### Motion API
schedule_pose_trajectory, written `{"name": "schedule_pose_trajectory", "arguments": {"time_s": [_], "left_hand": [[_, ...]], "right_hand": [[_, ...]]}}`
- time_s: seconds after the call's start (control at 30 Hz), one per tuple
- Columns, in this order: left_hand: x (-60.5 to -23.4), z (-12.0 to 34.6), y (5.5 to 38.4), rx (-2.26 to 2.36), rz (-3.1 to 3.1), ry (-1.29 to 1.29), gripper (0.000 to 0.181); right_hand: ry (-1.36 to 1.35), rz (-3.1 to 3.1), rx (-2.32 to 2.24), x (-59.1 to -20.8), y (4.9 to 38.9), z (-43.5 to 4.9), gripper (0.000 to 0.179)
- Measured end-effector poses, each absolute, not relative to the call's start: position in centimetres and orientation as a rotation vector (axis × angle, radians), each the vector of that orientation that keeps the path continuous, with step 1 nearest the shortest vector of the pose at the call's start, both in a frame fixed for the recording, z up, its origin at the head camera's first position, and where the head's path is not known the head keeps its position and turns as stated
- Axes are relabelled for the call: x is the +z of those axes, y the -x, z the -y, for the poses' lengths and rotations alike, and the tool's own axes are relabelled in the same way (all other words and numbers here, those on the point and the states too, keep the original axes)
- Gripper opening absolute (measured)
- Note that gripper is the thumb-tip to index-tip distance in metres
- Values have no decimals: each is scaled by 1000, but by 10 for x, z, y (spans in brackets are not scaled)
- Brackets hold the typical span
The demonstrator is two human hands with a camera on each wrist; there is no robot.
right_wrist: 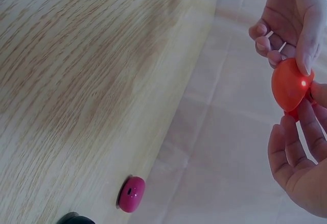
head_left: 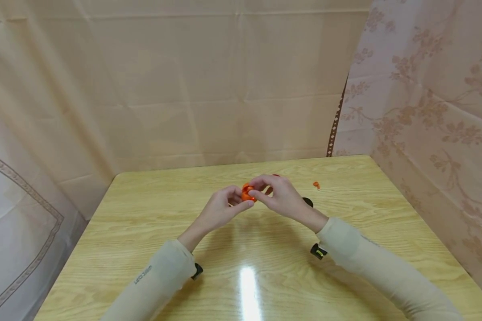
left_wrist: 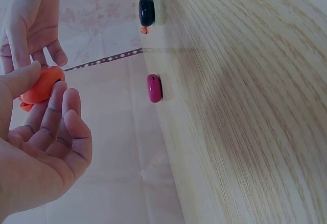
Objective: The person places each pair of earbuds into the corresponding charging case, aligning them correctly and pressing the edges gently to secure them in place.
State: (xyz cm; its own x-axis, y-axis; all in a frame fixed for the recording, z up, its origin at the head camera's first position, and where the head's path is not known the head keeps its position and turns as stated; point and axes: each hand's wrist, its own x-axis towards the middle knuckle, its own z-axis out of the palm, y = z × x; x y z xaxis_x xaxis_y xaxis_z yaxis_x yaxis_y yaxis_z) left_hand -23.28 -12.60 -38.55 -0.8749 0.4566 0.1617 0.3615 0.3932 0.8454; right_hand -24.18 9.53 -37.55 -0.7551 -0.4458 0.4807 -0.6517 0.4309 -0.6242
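An orange earbud case (head_left: 246, 196) with its lid raised is held above the table between both hands. My left hand (head_left: 221, 207) grips the case between thumb and fingers, and in the left wrist view its outer shell (left_wrist: 50, 81) faces the camera. A small light glows on the case (right_wrist: 288, 89) in the right wrist view. Thumb and fingers of my right hand (head_left: 281, 196) pinch a small orange earbud at the case's opening; most of it is hidden by the fingertips. Another orange earbud (head_left: 316, 185) lies on the table to the right.
Behind the right hand, a magenta case (left_wrist: 154, 88) lies near the table's far edge. A black case (left_wrist: 146, 12) sits further right, partly covered by the right wrist in the head view. Cloth curtains (head_left: 225, 89) hang behind the wooden table (head_left: 144, 232) and on both sides.
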Motion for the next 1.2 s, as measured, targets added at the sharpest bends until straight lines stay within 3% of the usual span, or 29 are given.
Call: {"name": "schedule_pose_trajectory", "arguments": {"time_s": [1.2], "left_hand": [[-383, 128, 228, 1506, -2536, -734, 26]], "right_hand": [[-974, 2422, 1261, -374, 238, -93, 16]]}}
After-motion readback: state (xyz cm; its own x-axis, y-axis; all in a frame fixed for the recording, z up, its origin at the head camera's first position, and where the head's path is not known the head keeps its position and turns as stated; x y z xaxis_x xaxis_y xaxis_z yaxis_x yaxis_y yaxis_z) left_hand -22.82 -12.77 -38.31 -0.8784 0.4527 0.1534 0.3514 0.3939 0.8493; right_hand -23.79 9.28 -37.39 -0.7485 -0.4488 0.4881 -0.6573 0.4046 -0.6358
